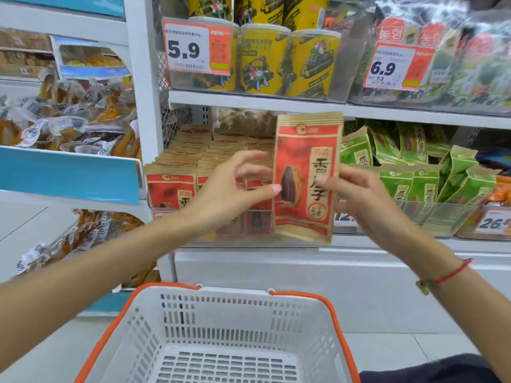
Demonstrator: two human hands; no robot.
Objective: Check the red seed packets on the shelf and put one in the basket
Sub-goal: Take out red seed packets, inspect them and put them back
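A red seed packet (307, 161) with a brown paper border is held upright in front of the shelf. My left hand (235, 186) pinches its left edge with the thumb on the front. My right hand (356, 189) grips its right edge. Behind it, several more red seed packets (171, 186) stand in rows in a clear shelf bin. Below my arms sits a white basket (226, 308) with orange handles; nothing lies inside it.
Green seed packets (398, 186) fill the bin to the right. Yellow canisters (265, 59) and green snack bags stand on the upper shelf with price tags. Wrapped snacks (63, 123) lie on the left shelving. White floor shows around the basket.
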